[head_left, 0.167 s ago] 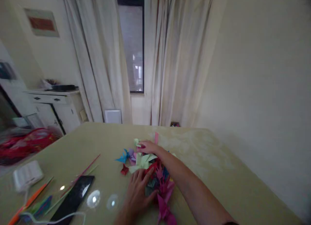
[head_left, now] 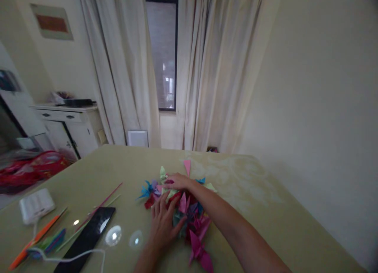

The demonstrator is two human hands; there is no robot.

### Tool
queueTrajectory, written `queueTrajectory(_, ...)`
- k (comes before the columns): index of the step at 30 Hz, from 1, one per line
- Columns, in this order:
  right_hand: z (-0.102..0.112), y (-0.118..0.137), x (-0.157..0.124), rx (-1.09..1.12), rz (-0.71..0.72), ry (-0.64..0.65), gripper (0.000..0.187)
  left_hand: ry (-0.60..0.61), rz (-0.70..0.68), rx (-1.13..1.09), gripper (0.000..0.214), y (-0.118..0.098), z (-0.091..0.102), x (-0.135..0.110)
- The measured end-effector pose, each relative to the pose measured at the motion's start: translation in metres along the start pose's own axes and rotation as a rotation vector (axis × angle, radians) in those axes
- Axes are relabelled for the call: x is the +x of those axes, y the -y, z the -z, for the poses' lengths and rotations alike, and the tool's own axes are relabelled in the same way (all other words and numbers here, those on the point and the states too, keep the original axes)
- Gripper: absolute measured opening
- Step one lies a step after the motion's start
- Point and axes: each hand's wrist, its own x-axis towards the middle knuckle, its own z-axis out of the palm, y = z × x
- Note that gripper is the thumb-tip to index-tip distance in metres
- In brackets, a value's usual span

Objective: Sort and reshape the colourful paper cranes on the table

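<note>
While both hands worked in palm down, the heap of folded paper pieces (head_left: 198,221) sat at lower centre of frame, on the pale green table (head_left: 280,210). Left hand (head_left: 163,218): near-left edge of heap, fingers spread, thumb well apart, resting on or just over paper; no clear grip. Right hand (head_left: 178,181): reached in from lower right, over the heap's far-left part; fingertips partly lost among paper, so can't tell if it held anything.

Progress, my read: visible pieces looked already folded, most bunched together but overlapping, no order to them. Not yet in the main bunch: pink strip (head_left: 187,166) at top edge, blue piece (head_left: 145,189) at left, magenta piece (head_left: 201,254) trailing toward bottom of frame. Number under the hands: hidden.

Further out, lower left: black glossy strip (head_left: 97,225), pink stick (head_left: 113,193) beside it, orange-handled tool (head_left: 47,228), white box (head_left: 37,206) with white cord (head_left: 73,258). Upper centre: curtains (head_left: 227,68) around a dark-framed window (head_left: 162,60).
</note>
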Motion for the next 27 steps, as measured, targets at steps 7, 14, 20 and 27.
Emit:
queueTrajectory(7,0.013,0.029,-0.092,0.13,-0.054,-0.087,0.044,-0.007,0.154,-0.006,0.056,0.001,0.004,0.003)
queueTrajectory(14,-0.003,0.066,-0.242,0.321,-0.261,-0.74,0.046,-0.232,0.263,-0.004,0.053,0.002,0.019,0.005)
queueTrajectory(20,-0.051,0.086,-0.305,0.144,-0.355,-0.838,0.045,-0.004,-0.465,-0.234,0.045,-0.05,0.03,0.001)
queueTrajectory(27,-0.052,0.081,-0.292,-0.089,-0.318,-0.624,0.027,0.262,-0.494,-0.198,0.03,-0.089,0.022,-0.005)
